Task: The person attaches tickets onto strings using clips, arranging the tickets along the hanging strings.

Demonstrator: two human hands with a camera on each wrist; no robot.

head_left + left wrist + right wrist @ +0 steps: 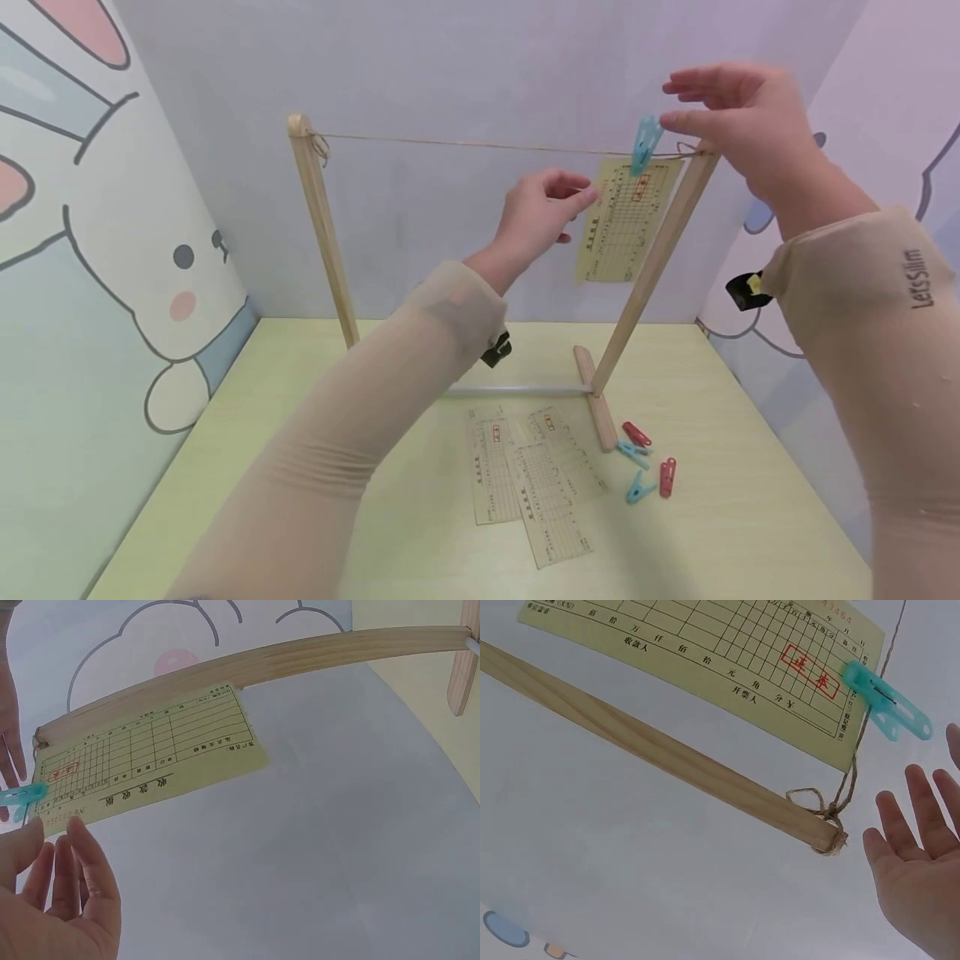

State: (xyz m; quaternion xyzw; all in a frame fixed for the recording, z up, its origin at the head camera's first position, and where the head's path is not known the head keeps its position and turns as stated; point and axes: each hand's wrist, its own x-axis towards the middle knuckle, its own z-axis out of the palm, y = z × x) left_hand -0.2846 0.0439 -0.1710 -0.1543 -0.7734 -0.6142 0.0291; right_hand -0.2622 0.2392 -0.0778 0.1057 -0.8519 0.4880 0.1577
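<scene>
— Beige sleeves (337,433) take up the front of my view, and beyond the cuffs both my hands are up. What are they holding?

— Nothing, as far as I can make out. My left hand (536,208) has its fingers loosely bent, thumb apart from them, right at the edge of the yellow receipt slip (618,221); whether a fingertip brushes the paper I cannot tell. My right hand (757,125) has its fingers spread, just beside the light-blue clothespin (647,146).

— So where does the slip hang?

— From the twine (487,146), just right of my left hand and below my right, with that one clothespin at its top edge. The wooden post (667,242) runs down close beside it, under my right hand.

— What could go wrong?

— With a single clothespin, I think the slip could swivel or slide out if my left fingers caught its edge. A knock from my right hand could skew the clothespin, and my wrist bumping the post could set the twine shaking.

— Any containers?

— None that I see. Three more receipts (495,483) lie loose and overlapping on the surface (735,467), below my left hand. Two red clothespins (667,477) and two blue clothespins (640,489) lie loose as well, below my right hand and a little to its left.
</scene>
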